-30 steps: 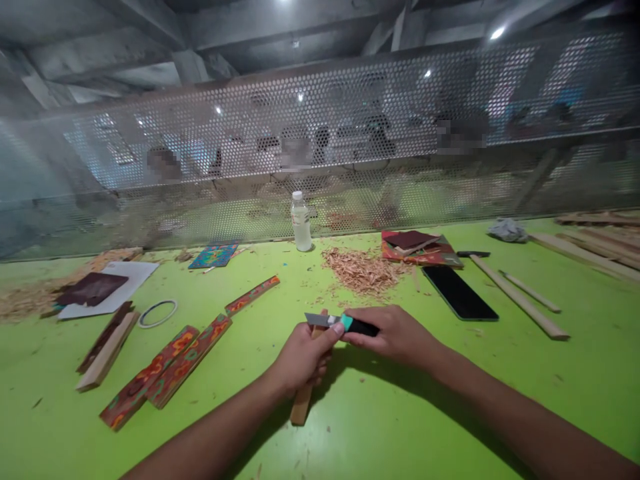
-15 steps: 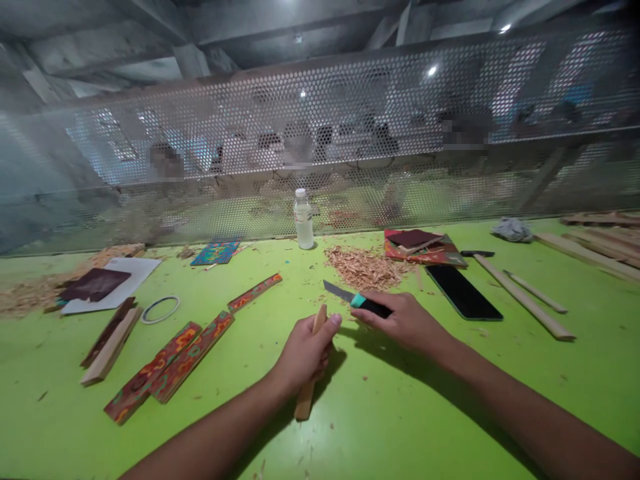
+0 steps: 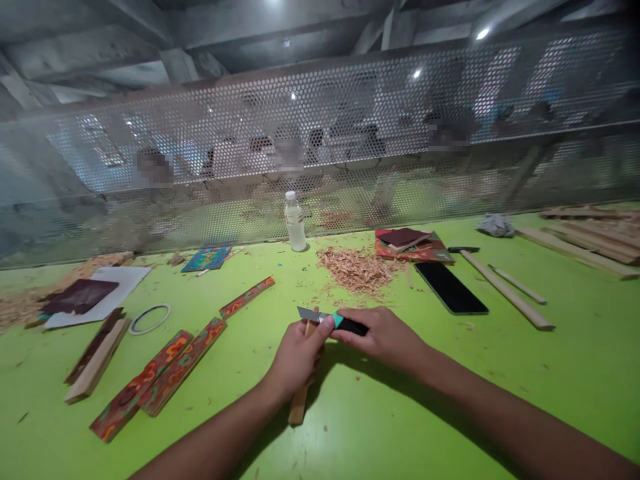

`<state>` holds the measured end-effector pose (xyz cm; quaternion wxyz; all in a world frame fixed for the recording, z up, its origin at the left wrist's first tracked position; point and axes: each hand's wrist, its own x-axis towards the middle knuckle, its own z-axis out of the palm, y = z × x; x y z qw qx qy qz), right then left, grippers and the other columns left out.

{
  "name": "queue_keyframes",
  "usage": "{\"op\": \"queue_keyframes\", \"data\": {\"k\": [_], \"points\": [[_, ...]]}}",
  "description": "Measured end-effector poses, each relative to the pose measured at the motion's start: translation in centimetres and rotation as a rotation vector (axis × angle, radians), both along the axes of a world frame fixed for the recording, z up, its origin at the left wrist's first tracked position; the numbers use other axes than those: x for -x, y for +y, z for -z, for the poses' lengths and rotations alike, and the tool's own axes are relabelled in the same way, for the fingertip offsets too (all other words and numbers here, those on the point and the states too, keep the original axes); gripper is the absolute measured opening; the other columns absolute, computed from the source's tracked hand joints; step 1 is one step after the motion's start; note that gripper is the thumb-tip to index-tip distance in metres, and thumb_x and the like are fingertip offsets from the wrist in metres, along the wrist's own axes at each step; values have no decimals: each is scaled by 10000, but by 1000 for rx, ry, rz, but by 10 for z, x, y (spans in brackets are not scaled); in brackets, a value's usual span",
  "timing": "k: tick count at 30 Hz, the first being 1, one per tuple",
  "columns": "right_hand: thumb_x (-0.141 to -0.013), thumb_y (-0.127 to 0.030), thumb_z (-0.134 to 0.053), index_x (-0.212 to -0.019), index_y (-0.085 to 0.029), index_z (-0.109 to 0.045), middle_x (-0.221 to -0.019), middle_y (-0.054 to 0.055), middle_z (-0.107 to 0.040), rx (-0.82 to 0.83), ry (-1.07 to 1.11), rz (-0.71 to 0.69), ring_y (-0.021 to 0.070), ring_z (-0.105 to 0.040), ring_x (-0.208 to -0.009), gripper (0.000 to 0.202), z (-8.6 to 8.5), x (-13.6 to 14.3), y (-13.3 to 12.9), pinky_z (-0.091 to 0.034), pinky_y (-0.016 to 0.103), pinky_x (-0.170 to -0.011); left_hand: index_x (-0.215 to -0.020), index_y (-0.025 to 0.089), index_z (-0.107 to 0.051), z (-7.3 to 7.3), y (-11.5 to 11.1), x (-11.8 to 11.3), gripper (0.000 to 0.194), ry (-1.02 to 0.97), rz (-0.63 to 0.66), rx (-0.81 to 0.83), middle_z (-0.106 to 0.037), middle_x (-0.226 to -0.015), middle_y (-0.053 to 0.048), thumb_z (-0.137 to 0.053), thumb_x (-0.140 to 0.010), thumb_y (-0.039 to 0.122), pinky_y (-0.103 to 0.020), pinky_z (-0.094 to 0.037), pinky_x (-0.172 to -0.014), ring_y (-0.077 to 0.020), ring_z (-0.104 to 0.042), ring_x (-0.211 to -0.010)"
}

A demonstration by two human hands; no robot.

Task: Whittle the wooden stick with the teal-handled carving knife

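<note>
My left hand [image 3: 296, 357] is closed round a narrow wooden stick [image 3: 299, 405], whose lower end points toward me above the green table [image 3: 390, 427]. In my right hand [image 3: 383, 333] is a utility knife [image 3: 350, 325] with a black and teal handle. The knife's blade lies across the upper end of the stick, and my left thumb rests by the knife where blade and handle meet. Beyond the hands lies a heap of wood shavings [image 3: 357, 270].
Patterned strips [image 3: 165, 370], a tape ring [image 3: 150, 319] and wood pieces [image 3: 97, 363] lie left. A bottle [image 3: 295, 223] stands before a perforated screen [image 3: 330, 127]. Rightward are a phone [image 3: 451, 288], sandpaper [image 3: 404, 237], sticks [image 3: 507, 290] and a crumpled cloth [image 3: 495, 225]. People show behind the screen.
My right hand has brought the knife left and down, so its blade now crosses the stick's upper end by my left thumb. The whole view has shifted slightly.
</note>
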<state>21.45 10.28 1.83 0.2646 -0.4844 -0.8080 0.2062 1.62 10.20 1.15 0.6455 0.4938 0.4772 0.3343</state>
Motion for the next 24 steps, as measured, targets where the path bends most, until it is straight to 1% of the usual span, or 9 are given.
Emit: {"op": "queue_keyframes", "data": {"k": [3,6,8,11,13,16,21,24], "points": [[-982,-478,-645,-1036,-197,-755,-897,76,-787,-16,-12,44,228,-684,-763,306,7,7,0,-403,289,-658,-691,249,-404,1,1,0,654,11,-35,11,-322,-448,136,-720,-706,821,-148,-226,-270,-40,-257,-324],[-998,-488,-618,-1056,-194,-746,-913,88,-790,-19,-7,86,240,-693,-774,326,11,11,0,-406,295,-661,-718,254,-408,0,2,0,643,6,-58,27,-349,-455,134,-697,-719,829,-149,-219,-262,-43,-254,-319],[-1014,-502,-583,-1077,-190,-741,-927,96,-790,-23,7,119,242,-695,-778,356,10,10,1,-414,298,-665,-740,259,-409,-1,2,0,632,-5,-64,37,-362,-462,134,-677,-738,831,-147,-213,-262,-45,-248,-321],[-1020,-522,-553,-1027,-195,-749,-868,73,-780,-22,25,129,218,-673,-728,382,3,1,4,-411,290,-648,-756,267,-389,-1,2,1,619,-24,-50,64,-346,-463,143,-678,-756,815,-143,-194,-269,-43,-219,-325],[-1007,-529,-569,-993,-205,-761,-821,44,-770,-10,27,86,195,-653,-692,377,-1,-6,6,-404,277,-630,-760,269,-391,0,2,1,613,-33,-32,78,-341,-462,147,-691,-757,804,-143,-186,-271,-41,-209,-324],[-966,-519,-631,-980,-216,-785,-784,16,-761,21,14,-15,171,-632,-655,340,-5,-12,8,-388,260,-598,-765,267,-412,1,3,2,605,-43,-4,80,-336,-455,149,-711,-749,793,-142,-189,-269,-43,-213,-321],[-964,-496,-639,-936,-219,-789,-763,-1,-747,36,6,-130,150,-609,-641,317,-3,-14,10,-378,246,-585,-799,259,-471,-1,2,4,569,-55,105,124,-312,-422,161,-791,-725,724,-136,-202,-265,-42,-195,-318],[-955,-506,-658,-966,-225,-791,-784,3,-756,19,3,-163,156,-622,-665,311,-1,-17,11,-384,247,-608,-801,264,-458,-1,2,6,564,-64,159,163,-311,-430,165,-816,-719,692,-140,-200,-255,-39,-168,-319]]}}
